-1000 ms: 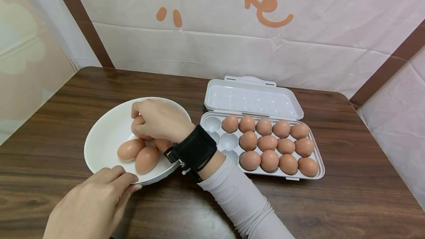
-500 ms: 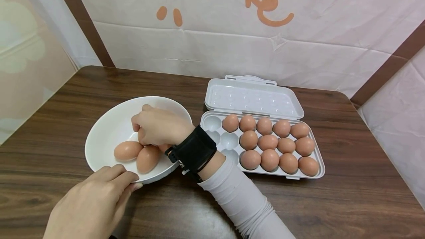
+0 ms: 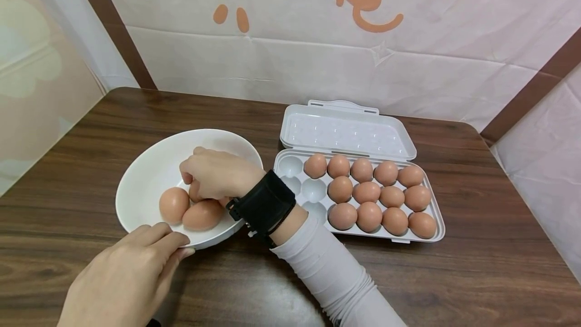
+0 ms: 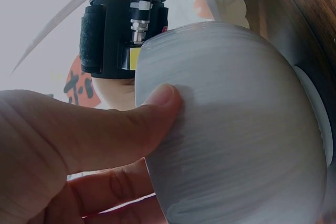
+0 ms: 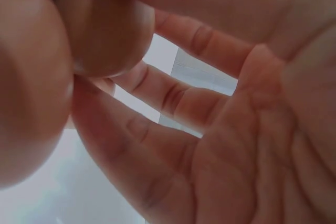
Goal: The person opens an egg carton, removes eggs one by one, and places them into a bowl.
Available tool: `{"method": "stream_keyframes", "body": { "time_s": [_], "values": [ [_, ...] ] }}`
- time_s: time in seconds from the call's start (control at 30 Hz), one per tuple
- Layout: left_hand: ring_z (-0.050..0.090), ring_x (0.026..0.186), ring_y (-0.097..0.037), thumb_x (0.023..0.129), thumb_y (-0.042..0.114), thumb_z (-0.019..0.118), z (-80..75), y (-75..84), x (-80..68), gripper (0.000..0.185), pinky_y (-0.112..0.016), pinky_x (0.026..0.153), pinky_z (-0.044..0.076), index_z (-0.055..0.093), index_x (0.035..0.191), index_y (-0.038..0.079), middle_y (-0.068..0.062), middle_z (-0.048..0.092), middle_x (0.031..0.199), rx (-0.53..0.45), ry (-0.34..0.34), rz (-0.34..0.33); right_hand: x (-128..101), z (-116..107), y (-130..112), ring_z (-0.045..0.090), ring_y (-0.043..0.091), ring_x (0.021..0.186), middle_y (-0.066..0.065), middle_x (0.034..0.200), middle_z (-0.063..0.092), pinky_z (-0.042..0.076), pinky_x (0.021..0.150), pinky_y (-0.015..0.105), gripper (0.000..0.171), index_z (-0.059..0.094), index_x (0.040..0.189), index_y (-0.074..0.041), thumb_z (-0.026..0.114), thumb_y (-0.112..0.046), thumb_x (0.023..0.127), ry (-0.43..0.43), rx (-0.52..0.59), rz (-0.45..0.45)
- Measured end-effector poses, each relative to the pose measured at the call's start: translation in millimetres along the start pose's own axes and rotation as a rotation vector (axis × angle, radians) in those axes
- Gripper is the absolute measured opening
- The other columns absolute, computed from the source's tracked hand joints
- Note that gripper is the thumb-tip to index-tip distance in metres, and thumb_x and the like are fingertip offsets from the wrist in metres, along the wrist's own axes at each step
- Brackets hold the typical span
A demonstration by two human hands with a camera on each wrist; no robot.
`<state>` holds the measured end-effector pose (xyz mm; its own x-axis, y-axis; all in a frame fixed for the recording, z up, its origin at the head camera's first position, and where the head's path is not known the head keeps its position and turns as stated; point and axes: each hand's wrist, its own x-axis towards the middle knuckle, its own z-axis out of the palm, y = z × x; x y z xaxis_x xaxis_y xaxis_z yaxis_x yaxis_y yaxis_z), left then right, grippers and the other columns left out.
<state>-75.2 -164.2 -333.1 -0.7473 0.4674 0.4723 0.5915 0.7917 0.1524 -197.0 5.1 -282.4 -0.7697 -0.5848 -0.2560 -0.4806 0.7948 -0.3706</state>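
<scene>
A white bowl (image 3: 150, 175) stands on the left part of the table with several brown eggs in it. My left hand (image 3: 131, 271) pinches its near rim, with the thumb (image 4: 131, 129) against the outer wall in the left wrist view. Inside the bowl, my right hand (image 3: 222, 170) reaches down and grips an egg (image 5: 110, 30) between thumb and curled fingers. Most of that egg is hidden by the hand in the head view. Close to it lie an egg (image 3: 174, 205) on the left and another egg (image 3: 202, 215) nearer the left hand.
Right of the bowl, a white egg box (image 3: 313, 191) holds several eggs on its right side; its leftmost cups hold none. Its lid (image 3: 347, 130) is folded back. Behind the brown wooden table (image 3: 490, 231) hangs a printed cloth (image 3: 295, 59).
Two eggs in the bowl have turned and shifted beside the right hand. The right hand has moved slightly within the bowl. My left hand stays on the rim.
</scene>
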Motion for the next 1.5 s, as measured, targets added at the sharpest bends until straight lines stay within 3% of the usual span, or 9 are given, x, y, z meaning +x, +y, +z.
{"method": "stream_keyframes", "body": {
  "time_s": [0.13,0.37,0.6,0.93,1.07,1.33,1.5],
  "values": [
    [0.056,0.073,-0.009,0.099,0.064,0.006,-0.2,0.1,1.2,0.074,-0.029,0.056,0.044,0.066,0.081,0.025,0.016,0.053,0.078,-0.003,0.0,0.006,0,-2,1,0.056,0.008,0.079,-0.002,0.101,0.053,0.045,0.055,0.017,0.02,0.065,0.11,-0.013,0.063,-0.011,0.09,-0.005,0.003,0.009],
    [0.054,0.072,-0.008,0.099,0.062,0.002,0.0,0.6,3.2,0.076,-0.027,0.056,0.043,0.065,0.08,0.024,0.018,0.051,0.077,-0.008,0.006,0.021,1,-5,3,0.054,0.006,0.085,-0.004,0.098,0.056,0.042,0.067,0.014,0.02,0.066,0.11,-0.014,0.062,-0.016,0.091,0.014,-0.031,-0.022],
    [0.054,0.072,-0.009,0.1,0.061,0.003,0.6,2.2,4.5,0.075,-0.027,0.055,0.042,0.066,0.08,0.024,0.016,0.052,0.077,-0.008,0.015,0.02,-2,-9,5,0.058,0.006,0.057,-0.004,0.084,0.065,0.047,0.061,0.016,0.019,0.063,0.112,-0.01,0.058,-0.015,0.095,0.017,0.08,-0.043],
    [0.052,0.07,-0.007,0.1,0.061,0.004,0.6,3.2,5.4,0.075,-0.026,0.054,0.041,0.066,0.079,0.024,0.017,0.051,0.076,-0.009,0.02,0.023,-6,-14,2,0.057,0.003,0.089,-0.008,0.097,0.064,0.041,0.079,0.013,0.024,0.064,0.118,-0.015,0.059,-0.021,0.095,0.057,-0.032,-0.06],
    [0.051,0.07,-0.007,0.101,0.06,0.006,0.9,3.6,4.9,0.073,-0.025,0.054,0.04,0.065,0.078,0.023,0.017,0.05,0.075,-0.008,0.031,0.028,-14,-21,-3,0.055,0.003,0.091,-0.009,0.103,0.061,0.041,0.08,0.013,0.025,0.064,0.12,-0.019,0.059,-0.025,0.096,0.102,-0.064,-0.06],
    [0.051,0.068,-0.008,0.102,0.059,0.006,1.6,2.0,3.5,0.075,-0.027,0.054,0.042,0.067,0.079,0.021,0.017,0.05,0.074,0.004,0.03,0.036,-43,-38,-5,0.054,0.005,0.1,-0.011,0.12,0.058,0.045,0.082,0.021,0.031,0.059,0.128,-0.022,0.06,-0.029,0.097,0.187,0.002,-0.023],
    [0.053,0.069,-0.009,0.099,0.062,0.003,2.5,-0.8,0.9,0.078,-0.028,0.054,0.043,0.068,0.081,0.023,0.017,0.051,0.076,0.002,0.008,0.014,-58,-43,2,0.055,0.007,0.102,-0.011,0.117,0.057,0.045,0.085,0.023,0.028,0.059,0.126,-0.022,0.058,-0.03,0.099,0.258,0.031,-0.014]
  ]
}}
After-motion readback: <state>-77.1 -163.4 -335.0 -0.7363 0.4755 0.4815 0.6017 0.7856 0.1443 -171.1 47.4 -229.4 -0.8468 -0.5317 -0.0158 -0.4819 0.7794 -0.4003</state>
